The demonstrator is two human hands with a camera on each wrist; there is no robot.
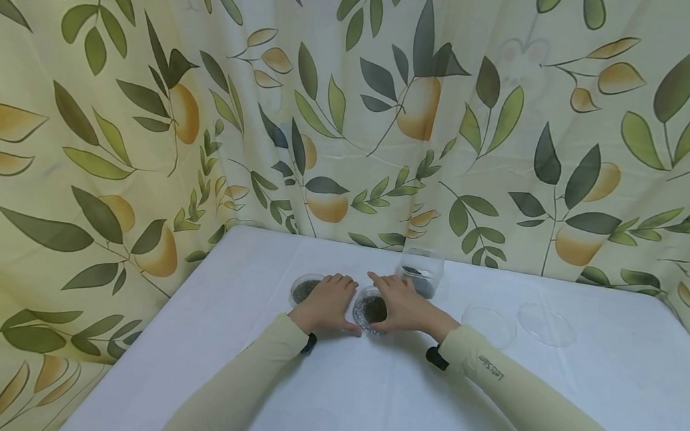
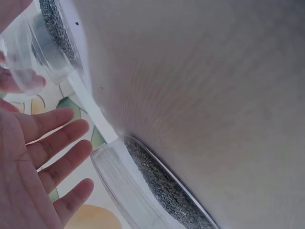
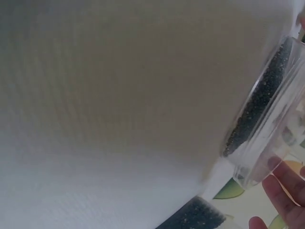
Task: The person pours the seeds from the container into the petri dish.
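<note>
A round clear plastic tub (image 1: pixel 370 311) of dark grains stands in the middle of the white table. My right hand (image 1: pixel 407 307) grips it from the right, thumb at the near side and fingers round the far side. In the right wrist view fingertips lie against the clear wall of this tub (image 3: pixel 267 102). My left hand (image 1: pixel 329 302) is just left of it, fingers spread and relaxed, holding nothing. A second round tub (image 1: pixel 303 291) of dark grains sits left of that hand, partly hidden behind it. Its low bed of grains shows in the left wrist view, beside the left fingers (image 2: pixel 71 157).
Behind the right hand stands a clear square container (image 1: pixel 428 268) with dark grains in it. Two clear round lids (image 1: pixel 489 327) lie flat on the table to the right. A leaf-patterned curtain (image 1: pixel 352 109) hangs along the back and left table edges.
</note>
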